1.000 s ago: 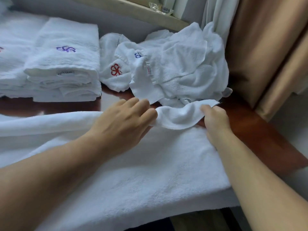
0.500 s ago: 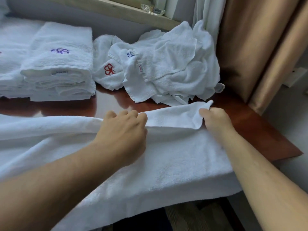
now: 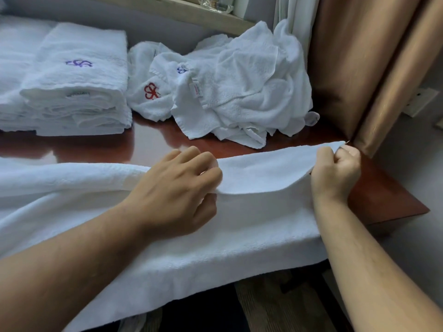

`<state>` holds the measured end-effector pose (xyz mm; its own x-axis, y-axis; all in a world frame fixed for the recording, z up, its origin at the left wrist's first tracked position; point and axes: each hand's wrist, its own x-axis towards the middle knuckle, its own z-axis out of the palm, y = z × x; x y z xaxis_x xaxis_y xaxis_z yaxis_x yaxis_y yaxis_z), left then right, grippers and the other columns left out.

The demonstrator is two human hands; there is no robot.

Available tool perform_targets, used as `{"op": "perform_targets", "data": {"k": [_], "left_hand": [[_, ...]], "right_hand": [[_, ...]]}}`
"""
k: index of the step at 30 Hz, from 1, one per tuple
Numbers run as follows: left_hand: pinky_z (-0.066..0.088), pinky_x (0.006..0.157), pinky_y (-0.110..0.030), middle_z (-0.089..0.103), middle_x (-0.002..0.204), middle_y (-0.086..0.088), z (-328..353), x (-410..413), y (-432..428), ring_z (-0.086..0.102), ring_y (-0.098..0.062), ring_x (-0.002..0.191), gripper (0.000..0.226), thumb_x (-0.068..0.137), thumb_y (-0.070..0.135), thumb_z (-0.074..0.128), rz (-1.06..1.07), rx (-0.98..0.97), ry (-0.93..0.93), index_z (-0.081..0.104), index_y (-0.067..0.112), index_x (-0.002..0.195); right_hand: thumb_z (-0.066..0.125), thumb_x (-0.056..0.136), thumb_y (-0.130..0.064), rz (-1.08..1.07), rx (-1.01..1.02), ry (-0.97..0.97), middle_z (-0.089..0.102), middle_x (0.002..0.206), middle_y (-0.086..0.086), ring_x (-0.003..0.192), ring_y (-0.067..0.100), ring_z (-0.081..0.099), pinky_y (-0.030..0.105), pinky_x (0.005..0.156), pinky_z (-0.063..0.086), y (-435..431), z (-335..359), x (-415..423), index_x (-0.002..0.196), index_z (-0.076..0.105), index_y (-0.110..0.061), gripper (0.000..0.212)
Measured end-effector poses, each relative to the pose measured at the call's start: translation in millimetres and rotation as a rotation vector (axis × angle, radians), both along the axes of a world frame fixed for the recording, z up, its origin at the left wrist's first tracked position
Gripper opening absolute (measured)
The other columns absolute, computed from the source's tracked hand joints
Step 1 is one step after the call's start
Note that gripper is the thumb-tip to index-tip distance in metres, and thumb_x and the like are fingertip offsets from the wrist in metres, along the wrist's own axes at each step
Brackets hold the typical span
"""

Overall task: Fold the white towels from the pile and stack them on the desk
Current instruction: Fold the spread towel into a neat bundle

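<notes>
A large white towel (image 3: 239, 231) lies spread across the front of the red-brown desk (image 3: 153, 144) and hangs over its near edge. My left hand (image 3: 177, 185) pinches the towel's far edge near the middle. My right hand (image 3: 335, 171) grips the towel's far right corner, pulled out toward the desk's right end. Between the hands the edge is stretched into a flat flap. A crumpled pile of white towels (image 3: 239, 89) with red and blue embroidery sits at the back right. A stack of folded towels (image 3: 76, 87) with a purple emblem stands at the back left.
More folded white towels (image 3: 14, 75) lie at the far left. Tan curtains (image 3: 354, 68) hang close to the desk's right end, beside a white curtain (image 3: 287, 15). A window ledge (image 3: 191, 10) runs behind the desk. A wall socket (image 3: 419, 101) shows at the right.
My right hand has pulled the towel's corner farther right, stretching the far edge straight. My left hand stays gripping the edge near the middle.
</notes>
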<state>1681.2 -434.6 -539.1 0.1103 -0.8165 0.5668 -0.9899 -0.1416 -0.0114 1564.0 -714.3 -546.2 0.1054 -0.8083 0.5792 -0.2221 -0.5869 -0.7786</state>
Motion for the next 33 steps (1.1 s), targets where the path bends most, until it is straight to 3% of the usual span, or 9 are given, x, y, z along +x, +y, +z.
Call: {"op": "perform_targets", "data": {"k": [2, 5, 10, 15, 22, 26, 29, 31, 33], "left_hand": [[0.037, 0.062, -0.034, 0.059, 0.087, -0.003, 1, 0, 1, 0.048, -0.028, 0.073, 0.009, 0.077, 0.021, 0.049, -0.042, 0.037, 0.03, 0.048, 0.012, 0.075], [0.037, 0.052, -0.035, 0.055, 0.076, -0.002, -1, -2, 1, 0.047, -0.029, 0.068, 0.012, 0.074, 0.022, 0.048, -0.067, 0.068, 0.059, 0.045, 0.011, 0.072], [0.044, 0.056, -0.039, 0.061, 0.08, -0.002, -3, 1, 1, 0.054, -0.03, 0.074, 0.017, 0.072, 0.026, 0.046, -0.056, 0.107, 0.077, 0.051, 0.01, 0.074], [0.047, 0.063, -0.041, 0.062, 0.086, -0.003, -1, 2, -1, 0.053, -0.029, 0.079, 0.015, 0.07, 0.022, 0.048, -0.142, 0.127, 0.056, 0.053, 0.008, 0.074], [0.046, 0.064, -0.038, 0.06, 0.082, -0.002, 1, 1, 0, 0.051, -0.03, 0.077, 0.009, 0.069, 0.02, 0.049, -0.206, 0.152, 0.035, 0.05, 0.011, 0.069], [0.047, 0.065, -0.038, 0.063, 0.086, 0.0, 0, 1, 0, 0.054, -0.029, 0.08, 0.012, 0.07, 0.022, 0.048, -0.201, 0.178, 0.042, 0.053, 0.01, 0.07], [0.047, 0.067, -0.036, 0.064, 0.088, 0.0, 0, 1, 0, 0.056, -0.028, 0.081, 0.015, 0.074, 0.026, 0.052, -0.189, 0.179, 0.029, 0.052, 0.012, 0.069], [0.047, 0.069, -0.035, 0.066, 0.09, -0.001, 0, 2, 0, 0.057, -0.028, 0.083, 0.026, 0.081, 0.035, 0.054, -0.206, 0.174, 0.021, 0.052, 0.013, 0.068], [0.046, 0.071, -0.037, 0.067, 0.093, -0.002, 2, 2, 0, 0.058, -0.029, 0.084, 0.037, 0.09, 0.042, 0.051, -0.227, 0.181, -0.008, 0.056, 0.013, 0.068]], "right_hand": [[0.051, 0.077, -0.026, 0.023, -0.008, 0.01, 0.054, 0.097, 0.006, 0.082, 0.009, 0.047, 0.015, 0.071, 0.035, 1, 1, 0, 0.053, 0.041, -0.014, 0.029], [0.05, 0.076, -0.031, 0.029, 0.04, 0.088, 0.047, 0.074, -0.001, 0.076, 0.015, 0.044, 0.022, 0.062, 0.027, 1, 4, -1, 0.047, 0.033, -0.017, 0.036], [0.053, 0.087, -0.027, 0.126, 0.029, 0.649, 0.04, 0.054, 0.002, 0.056, 0.024, 0.038, 0.034, 0.05, 0.024, -6, -2, -18, 0.052, 0.036, -0.013, 0.042], [0.043, 0.075, -0.034, 0.028, -0.039, 0.418, 0.046, 0.064, 0.006, 0.062, 0.024, 0.039, 0.034, 0.055, 0.02, 2, -1, -26, 0.053, 0.039, -0.013, 0.031], [0.042, 0.071, -0.035, 0.035, 0.059, 0.455, 0.044, 0.078, 0.001, 0.068, 0.018, 0.04, 0.031, 0.057, 0.027, 4, 0, -25, 0.063, 0.036, -0.011, 0.026], [0.052, 0.074, -0.027, -0.028, 0.092, 0.391, 0.05, 0.101, 0.004, 0.102, 0.032, 0.047, 0.042, 0.087, 0.042, 9, 2, -26, 0.082, 0.047, -0.014, 0.016], [0.053, 0.07, -0.031, -0.158, -0.124, 0.367, 0.054, 0.121, 0.01, 0.118, 0.036, 0.046, 0.045, 0.095, 0.037, 18, 13, -28, 0.104, 0.058, -0.013, 0.039], [0.053, 0.076, -0.035, -0.03, -0.275, 0.432, 0.062, 0.114, 0.007, 0.113, 0.033, 0.053, 0.04, 0.092, 0.039, 25, 25, -19, 0.103, 0.065, -0.015, 0.036], [0.053, 0.084, -0.035, 0.236, -0.218, 0.597, 0.067, 0.106, 0.003, 0.106, 0.026, 0.06, 0.031, 0.088, 0.042, 35, 34, 1, 0.099, 0.071, -0.017, 0.028]]}}
